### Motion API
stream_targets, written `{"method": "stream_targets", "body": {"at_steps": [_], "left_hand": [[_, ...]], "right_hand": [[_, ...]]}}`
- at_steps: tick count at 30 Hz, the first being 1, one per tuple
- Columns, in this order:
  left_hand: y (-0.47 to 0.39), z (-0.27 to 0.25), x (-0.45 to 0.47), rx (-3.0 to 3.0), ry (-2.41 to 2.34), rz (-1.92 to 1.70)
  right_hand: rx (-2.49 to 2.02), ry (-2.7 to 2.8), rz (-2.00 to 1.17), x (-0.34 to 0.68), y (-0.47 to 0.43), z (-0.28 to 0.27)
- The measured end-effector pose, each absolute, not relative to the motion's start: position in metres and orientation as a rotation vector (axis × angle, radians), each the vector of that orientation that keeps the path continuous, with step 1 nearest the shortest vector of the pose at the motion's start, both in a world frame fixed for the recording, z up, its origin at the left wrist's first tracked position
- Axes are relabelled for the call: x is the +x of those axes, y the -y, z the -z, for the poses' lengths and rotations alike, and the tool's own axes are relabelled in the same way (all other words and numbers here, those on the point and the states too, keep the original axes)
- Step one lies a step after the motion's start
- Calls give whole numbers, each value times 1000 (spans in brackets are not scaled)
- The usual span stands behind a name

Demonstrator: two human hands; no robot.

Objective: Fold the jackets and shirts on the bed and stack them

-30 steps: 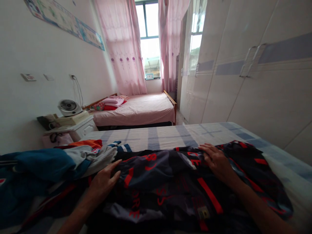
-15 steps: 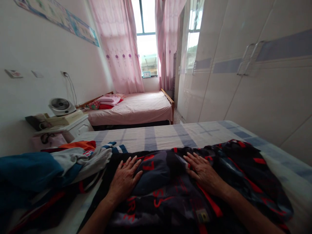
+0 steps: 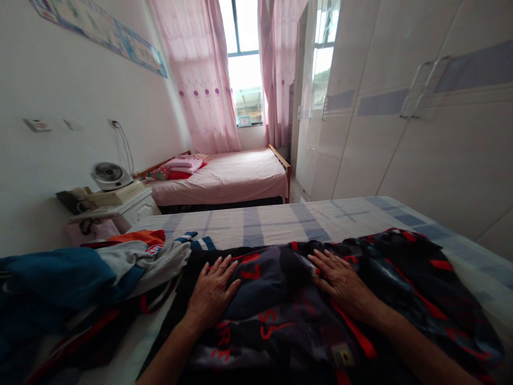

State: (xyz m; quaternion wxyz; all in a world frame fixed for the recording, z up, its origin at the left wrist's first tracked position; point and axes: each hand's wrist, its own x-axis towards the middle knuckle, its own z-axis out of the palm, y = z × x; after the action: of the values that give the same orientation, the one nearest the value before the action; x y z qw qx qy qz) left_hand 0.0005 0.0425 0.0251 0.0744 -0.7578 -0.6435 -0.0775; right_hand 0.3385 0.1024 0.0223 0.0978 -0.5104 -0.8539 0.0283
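A black garment [image 3: 256, 299] with red lettering and grey patches lies spread on the bed in front of me. My left hand [image 3: 213, 289] rests flat on its left part, fingers spread. On the right, my right hand [image 3: 340, 280] also lies flat on the cloth, beside a red stripe, with its fingers stretched out. Neither hand grips anything. The garment's bunched right part [image 3: 425, 289], black with red patches, extends beyond my right hand.
A heap of blue, grey and orange clothes [image 3: 132, 262] lies left on the checked bedsheet [image 3: 272, 219]. Beyond stand a pink bed [image 3: 240, 174], a nightstand [image 3: 138, 208] with a fan [image 3: 110, 175], and a white wardrobe [image 3: 385, 144] along the right.
The whole view has shifted slightly, so everything appears a little further right. Both hands stay flat at about the same places on the black garment.
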Motion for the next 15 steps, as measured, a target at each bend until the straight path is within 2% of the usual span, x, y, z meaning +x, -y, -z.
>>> {"method": "stream_targets", "body": {"at_steps": [15], "left_hand": [[-42, -24, 0, -2274, 1929, 259]], "right_hand": [[-1509, 2532, -94, 338, -103, -23]]}}
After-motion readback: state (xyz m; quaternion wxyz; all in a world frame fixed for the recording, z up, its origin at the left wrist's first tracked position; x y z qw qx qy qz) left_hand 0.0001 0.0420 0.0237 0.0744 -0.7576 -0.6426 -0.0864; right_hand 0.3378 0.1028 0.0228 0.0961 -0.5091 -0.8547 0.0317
